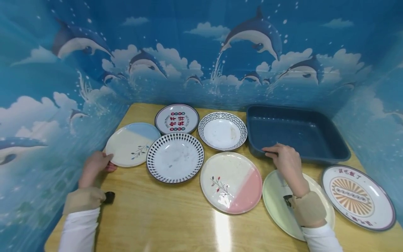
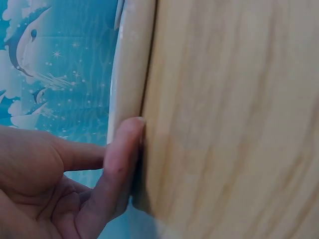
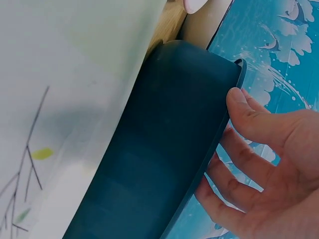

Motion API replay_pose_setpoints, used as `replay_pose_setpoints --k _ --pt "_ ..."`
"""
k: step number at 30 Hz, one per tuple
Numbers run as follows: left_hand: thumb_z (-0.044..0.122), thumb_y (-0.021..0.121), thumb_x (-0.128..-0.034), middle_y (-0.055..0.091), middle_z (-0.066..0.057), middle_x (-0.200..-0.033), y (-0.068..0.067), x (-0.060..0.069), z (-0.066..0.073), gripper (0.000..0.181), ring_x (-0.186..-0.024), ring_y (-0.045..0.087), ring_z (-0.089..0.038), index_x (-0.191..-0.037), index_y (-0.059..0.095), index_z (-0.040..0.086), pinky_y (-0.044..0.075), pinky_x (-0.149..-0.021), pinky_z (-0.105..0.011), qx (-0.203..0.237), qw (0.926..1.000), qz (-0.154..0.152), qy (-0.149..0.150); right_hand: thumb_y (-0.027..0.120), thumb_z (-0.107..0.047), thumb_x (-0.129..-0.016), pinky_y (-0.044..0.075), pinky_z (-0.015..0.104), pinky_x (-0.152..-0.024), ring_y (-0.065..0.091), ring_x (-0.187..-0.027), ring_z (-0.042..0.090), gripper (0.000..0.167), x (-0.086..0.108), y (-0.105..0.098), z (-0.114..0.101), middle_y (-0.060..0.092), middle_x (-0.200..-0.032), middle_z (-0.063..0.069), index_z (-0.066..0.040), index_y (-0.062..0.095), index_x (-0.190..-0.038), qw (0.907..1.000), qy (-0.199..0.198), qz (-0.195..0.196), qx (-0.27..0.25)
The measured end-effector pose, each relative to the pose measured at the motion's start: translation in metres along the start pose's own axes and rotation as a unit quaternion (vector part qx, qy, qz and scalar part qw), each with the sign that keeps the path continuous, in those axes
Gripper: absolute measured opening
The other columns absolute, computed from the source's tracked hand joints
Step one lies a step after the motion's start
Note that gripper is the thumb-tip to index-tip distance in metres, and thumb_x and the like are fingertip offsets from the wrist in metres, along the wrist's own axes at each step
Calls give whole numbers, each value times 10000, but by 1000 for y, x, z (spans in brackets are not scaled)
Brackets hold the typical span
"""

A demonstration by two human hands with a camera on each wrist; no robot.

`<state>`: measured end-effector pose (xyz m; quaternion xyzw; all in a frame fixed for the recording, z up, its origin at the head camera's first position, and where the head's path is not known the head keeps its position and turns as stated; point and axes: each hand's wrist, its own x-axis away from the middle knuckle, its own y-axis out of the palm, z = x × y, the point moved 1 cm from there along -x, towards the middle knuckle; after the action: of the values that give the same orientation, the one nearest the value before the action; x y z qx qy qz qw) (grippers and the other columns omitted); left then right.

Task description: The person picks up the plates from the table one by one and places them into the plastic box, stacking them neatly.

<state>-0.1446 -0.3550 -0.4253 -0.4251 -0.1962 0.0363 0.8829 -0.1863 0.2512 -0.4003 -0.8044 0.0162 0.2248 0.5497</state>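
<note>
At the table's left edge, my left hand [image 1: 96, 166] pinches the near-left rim of a cream and blue plate [image 1: 133, 144]. In the left wrist view the thumb and fingers of my left hand [image 2: 94, 174] meet at the rim of the plate [image 2: 133, 64], beside the wooden tabletop. My right hand [image 1: 287, 164] grips the near rim of a dark blue basin [image 1: 292, 127], close to its front left corner. The right wrist view shows the thumb on one side of the basin's rim [image 3: 159, 134] and the fingers of my right hand [image 3: 264, 164] on the other.
Left of centre are a red-lettered plate [image 1: 177, 119] and a diamond-rimmed plate [image 1: 175, 157]. A zigzag-rimmed dish [image 1: 222, 131] stands beside the basin. A cream and pink plate [image 1: 231, 182], a pale green plate [image 1: 280, 203] under my right forearm and a sunburst plate [image 1: 358, 197] lie in front.
</note>
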Motion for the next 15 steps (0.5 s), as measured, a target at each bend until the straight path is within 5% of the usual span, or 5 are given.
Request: replay_pose_setpoints --k 7,15 --pt "127 406 -1013 659 -241 -743 2 -2 -2 337 -805 679 -458 -716 509 6 509 -705 -493 -691 9966 451 53 802 -17 -830 382 324 -396 619 -616 330 176 0 0 0 733 -883 155 -67 822 -997 9999 79 -75 -59" --pt "122 375 -1014 547 -235 -768 0 -2 -8 302 -760 601 -403 -792 486 -51 456 -636 -416 -822 9953 507 49 795 -17 -838 367 312 -396 614 -608 314 178 -1 1 0 728 -877 156 -59 818 -1009 9997 151 -170 -91"
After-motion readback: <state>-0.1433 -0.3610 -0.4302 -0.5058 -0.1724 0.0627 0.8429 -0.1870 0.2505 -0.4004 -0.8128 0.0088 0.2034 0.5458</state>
